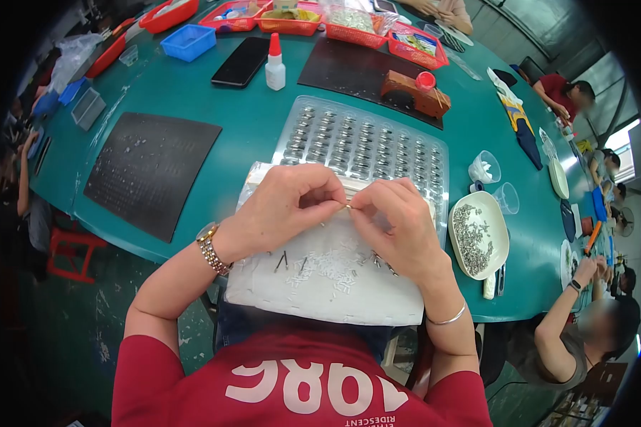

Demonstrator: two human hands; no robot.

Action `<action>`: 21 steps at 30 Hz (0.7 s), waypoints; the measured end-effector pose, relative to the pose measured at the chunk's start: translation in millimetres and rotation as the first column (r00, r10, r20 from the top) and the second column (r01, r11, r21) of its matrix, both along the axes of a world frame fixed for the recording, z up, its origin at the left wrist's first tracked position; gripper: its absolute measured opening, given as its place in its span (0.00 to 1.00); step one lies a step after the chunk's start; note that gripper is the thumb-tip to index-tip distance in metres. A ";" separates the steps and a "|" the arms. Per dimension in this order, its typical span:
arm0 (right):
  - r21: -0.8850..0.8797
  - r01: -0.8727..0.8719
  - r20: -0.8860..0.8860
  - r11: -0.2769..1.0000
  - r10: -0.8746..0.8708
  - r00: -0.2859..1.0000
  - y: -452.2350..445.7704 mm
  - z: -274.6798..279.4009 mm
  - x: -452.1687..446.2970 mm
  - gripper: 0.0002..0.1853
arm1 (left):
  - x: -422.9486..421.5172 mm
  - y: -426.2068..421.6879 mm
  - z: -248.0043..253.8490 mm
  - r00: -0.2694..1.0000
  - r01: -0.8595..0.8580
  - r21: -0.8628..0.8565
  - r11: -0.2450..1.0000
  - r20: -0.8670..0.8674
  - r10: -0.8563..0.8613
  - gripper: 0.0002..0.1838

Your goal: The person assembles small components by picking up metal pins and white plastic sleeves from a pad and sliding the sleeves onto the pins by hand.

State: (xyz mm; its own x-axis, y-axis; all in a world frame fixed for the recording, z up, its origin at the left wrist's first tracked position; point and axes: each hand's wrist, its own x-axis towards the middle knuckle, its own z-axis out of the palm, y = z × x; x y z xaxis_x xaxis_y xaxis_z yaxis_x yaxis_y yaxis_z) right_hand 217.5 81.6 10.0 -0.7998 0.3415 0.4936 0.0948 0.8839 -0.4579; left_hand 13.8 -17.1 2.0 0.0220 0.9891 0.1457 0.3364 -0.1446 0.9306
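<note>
My left hand (pixel 292 201) and my right hand (pixel 395 219) meet over a white padded board (pixel 263 295) at the table's near edge. Thumb and forefinger of each are pinched on a tiny metallic piece (pixel 348 207), too small to name, mostly covered by the fingertips. Below them a scatter of small clear-white bits (pixel 327 267) lies on the board, with a few thin dark metal pins (pixel 283 261) to the left. Just beyond my hands is a clear plastic tray (pixel 288 142) holding rows of small metal parts (pixel 365 146).
At right, a cream dish (pixel 501 235) of small metal pieces stands near two clear cups (pixel 484 168). Black mats (pixel 157 167), a phone (pixel 242 62), a red-capped glue bottle (pixel 275 67), a brown block (pixel 414 96) and red baskets (pixel 356 28) lie around. Other people sit along the table.
</note>
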 end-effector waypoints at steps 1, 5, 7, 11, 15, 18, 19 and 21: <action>-0.006 0.012 0.005 1.000 -0.012 1.000 0.6 1.4 1.6 0.09 | 0.9 1.2 1.7 0.999 0.000 -0.035 0.999 0.054 0.001 0.04; 0.092 0.038 -0.045 0.995 -0.034 0.998 -1.1 -7.7 0.0 0.10 | 0.4 4.1 -2.4 0.995 0.011 -0.060 0.998 0.096 -0.006 0.05; 0.152 0.053 -0.057 0.987 -0.045 0.997 -2.8 -9.8 -1.1 0.10 | -0.9 4.5 -3.0 0.995 0.005 -0.089 0.996 0.102 0.004 0.05; 0.190 0.077 -0.042 0.979 -0.070 0.997 -3.5 -13.3 0.3 0.09 | -0.5 4.0 -3.3 0.992 0.011 -0.093 0.996 0.127 0.001 0.04; 0.260 0.094 -0.049 0.961 -0.084 0.995 -4.6 -18.6 -0.3 0.08 | 2.2 4.6 -4.0 0.990 0.017 -0.081 0.997 0.138 -0.006 0.04; 0.275 0.113 -0.070 0.955 -0.098 0.993 -4.0 -17.6 -0.1 0.07 | 2.9 4.2 1.1 0.995 0.004 -0.102 0.995 0.103 0.006 0.03; 0.265 0.121 -0.083 0.957 -0.102 0.991 -3.9 -14.4 1.0 0.06 | 3.8 4.0 2.0 0.996 -0.005 -0.109 0.994 0.093 0.015 0.03; 0.255 0.109 -0.093 0.961 -0.088 0.992 -2.9 -14.0 2.8 0.06 | 4.2 4.3 1.3 0.998 -0.011 -0.105 0.994 0.067 0.018 0.03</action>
State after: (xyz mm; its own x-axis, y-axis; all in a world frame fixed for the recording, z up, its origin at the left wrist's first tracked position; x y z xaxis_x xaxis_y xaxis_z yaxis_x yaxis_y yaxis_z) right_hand 220.3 78.7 -3.9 -0.7227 0.2684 0.6369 0.1597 0.9614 -0.2238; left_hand 18.0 -12.9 3.3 0.0008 0.9991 0.0422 0.2731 -0.0408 0.9611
